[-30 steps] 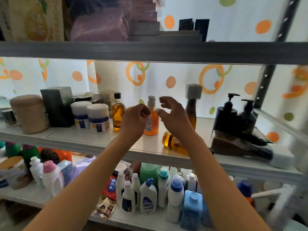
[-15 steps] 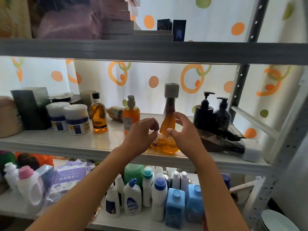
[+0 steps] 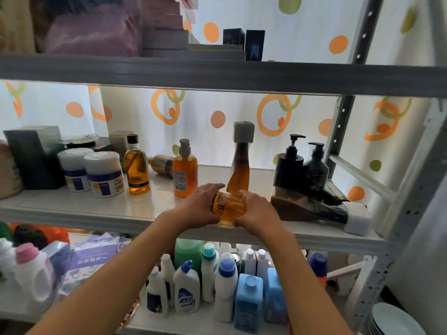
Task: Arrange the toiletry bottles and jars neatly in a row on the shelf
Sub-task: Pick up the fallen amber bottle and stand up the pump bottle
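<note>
At the front edge of the middle shelf (image 3: 135,209), a person's left hand (image 3: 200,209) and right hand (image 3: 257,213) close from either side on a small amber bottle (image 3: 228,207), which appears to lie on its side with a dark printed mark facing the camera. Fingers of both hands curl around the bottle's ends, pressed against it rather than spread; whether it rests on the shelf or is lifted clear cannot be told.

Just behind the held bottle stands a tall amber bottle with a grey square cap (image 3: 240,165), upright. To its left is an orange pump bottle (image 3: 185,171), also upright, and behind that a small brown bottle (image 3: 160,164) lies on its side. Farther left stand a round amber bottle with a black cap (image 3: 136,169) and two white jars with blue bands (image 3: 93,174), side by side and touching, with a dark box (image 3: 33,157) beyond them.

To the right of the hands, two black pump bottles (image 3: 301,169) stand close together near the shelf's metal upright (image 3: 338,134), and a dark tube with a white cap (image 3: 319,211) lies on its side in front of them.

Below, white and blue cleaning bottles (image 3: 217,286) crowd the lower shelf. A curtain with orange and green circles (image 3: 217,117) hangs behind.
</note>
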Available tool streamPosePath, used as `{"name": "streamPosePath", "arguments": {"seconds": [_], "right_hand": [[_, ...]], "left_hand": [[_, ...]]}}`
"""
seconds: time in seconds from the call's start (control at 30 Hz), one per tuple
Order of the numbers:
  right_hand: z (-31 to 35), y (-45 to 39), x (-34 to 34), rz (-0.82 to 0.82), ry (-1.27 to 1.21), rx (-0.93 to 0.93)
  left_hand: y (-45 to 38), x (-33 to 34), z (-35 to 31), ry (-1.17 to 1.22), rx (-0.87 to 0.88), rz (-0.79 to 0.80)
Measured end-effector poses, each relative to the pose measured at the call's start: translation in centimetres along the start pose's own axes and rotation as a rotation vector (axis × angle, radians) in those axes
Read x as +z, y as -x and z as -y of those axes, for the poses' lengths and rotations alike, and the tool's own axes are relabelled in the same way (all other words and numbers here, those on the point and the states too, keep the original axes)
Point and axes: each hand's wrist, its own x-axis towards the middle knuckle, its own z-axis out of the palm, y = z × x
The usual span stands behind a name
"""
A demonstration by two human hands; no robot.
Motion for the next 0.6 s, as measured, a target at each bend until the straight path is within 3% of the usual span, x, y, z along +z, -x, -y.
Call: {"name": "streamPosePath", "arguments": {"seconds": [0.27,0.43,0.6], "right_hand": [[0.0,-0.1,1.1,-0.060,-0.003,-0.010],[1.0,0.1,1.2,-0.040,-0.009,-0.103],[4.2,-0.9,1.8,-0.039,-0.117,-0.247]], "left_hand": [[-0.3,0.7,1.4,-0.376,0.120,-0.100],[1.4,-0.8,3.2,-0.184,0.099,-0.030],[5.0,-5.0,5.3,-0.049,0.059,-0.210]]}}
